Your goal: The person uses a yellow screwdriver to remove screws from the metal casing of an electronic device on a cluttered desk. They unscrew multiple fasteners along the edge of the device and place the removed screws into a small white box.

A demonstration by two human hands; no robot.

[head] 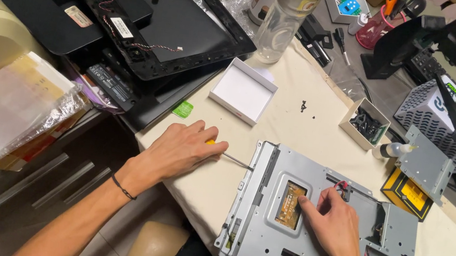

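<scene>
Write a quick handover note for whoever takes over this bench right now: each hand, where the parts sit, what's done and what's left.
Left hand: closed on a yellow-handled screwdriver, tip at the left edge of the grey metal chassis.
Right hand: flat on the chassis, holding nothing, fingertips by the gold panel.
Parts: black back cover lies off, top left; screw box, empty white box and loose screws above the chassis.
Left: chassis appears still closed.

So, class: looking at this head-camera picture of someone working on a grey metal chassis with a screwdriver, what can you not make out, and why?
- Screwdriver handle: mostly covered by the left hand; only a yellow bit shows.
- Screwdriver tip: too small to tell whether it sits in a screw on the metal chassis.
- Chassis near edge: cut off by the bottom of the picture.
- Under the right hand: hidden by the palm.
- Small box of black parts: contents too small to identify.
</scene>
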